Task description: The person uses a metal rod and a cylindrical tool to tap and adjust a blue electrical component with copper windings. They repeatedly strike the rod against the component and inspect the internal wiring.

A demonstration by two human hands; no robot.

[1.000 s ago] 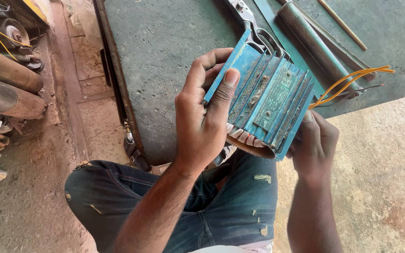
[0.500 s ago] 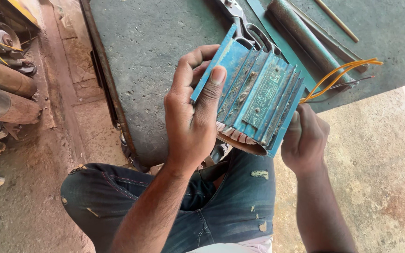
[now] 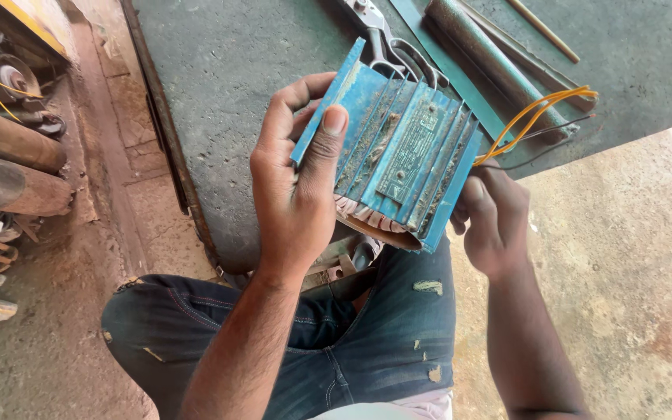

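I hold a blue ribbed metal casing (image 3: 406, 148), dusty between its ribs, tilted above my lap. My left hand (image 3: 297, 187) grips its left edge, thumb pressed on the top face. My right hand (image 3: 495, 222) holds its lower right corner from beneath. A copper-coloured wound coil (image 3: 371, 222) shows under the casing's lower edge. Orange wires (image 3: 534, 117) and a thin dark wire loop out from the casing's right side.
A grey metal table (image 3: 235, 70) lies ahead with pliers (image 3: 386, 39), a rusty green pipe (image 3: 491, 66) and a thin rod (image 3: 542, 31) on it. Rusty cylinders and machine parts (image 3: 9, 163) line the left. Concrete floor (image 3: 631, 257) lies to the right; my jeans (image 3: 367, 342) are below.
The view has drifted slightly, so the casing and both hands sit a little lower in the frame. Both grips on the casing are unchanged.
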